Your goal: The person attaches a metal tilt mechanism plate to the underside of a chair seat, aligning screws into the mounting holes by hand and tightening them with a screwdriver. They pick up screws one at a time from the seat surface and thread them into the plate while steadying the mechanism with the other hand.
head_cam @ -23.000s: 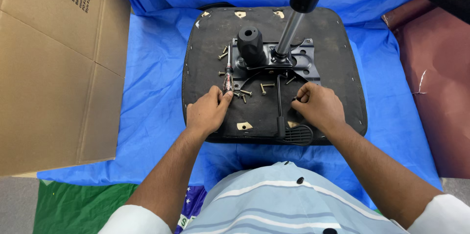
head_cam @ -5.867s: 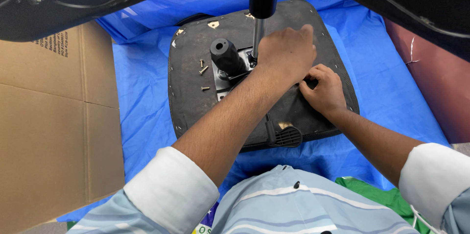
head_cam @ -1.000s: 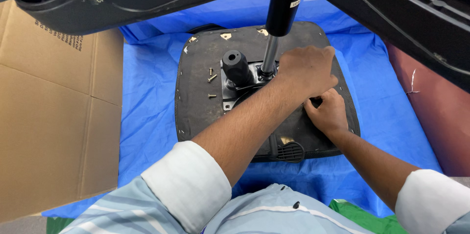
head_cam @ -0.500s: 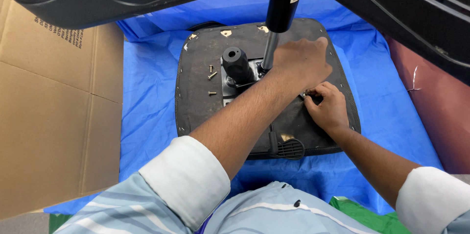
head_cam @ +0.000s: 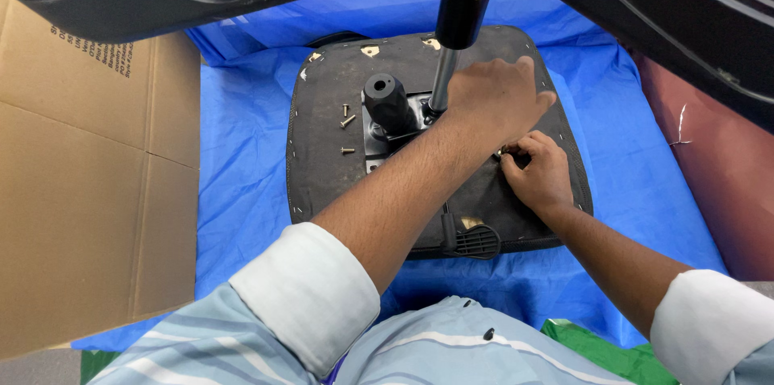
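Fingers of the right hand [head_cam: 538, 171] pinch a small screw at the mechanism plate [head_cam: 403, 123] on an upturned chair seat [head_cam: 322, 167], while the left hand [head_cam: 492, 95] rests curled beside the gas-lift column [head_cam: 443, 79]. Loose screws [head_cam: 347, 120] lie on the seat, which sits on a blue tarp [head_cam: 242, 175].

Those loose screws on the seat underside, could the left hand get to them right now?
Probably yes. The loose screws lie uncovered on the seat underside, left of the black knob; the left hand rests beyond the knob and would only need to draw back.
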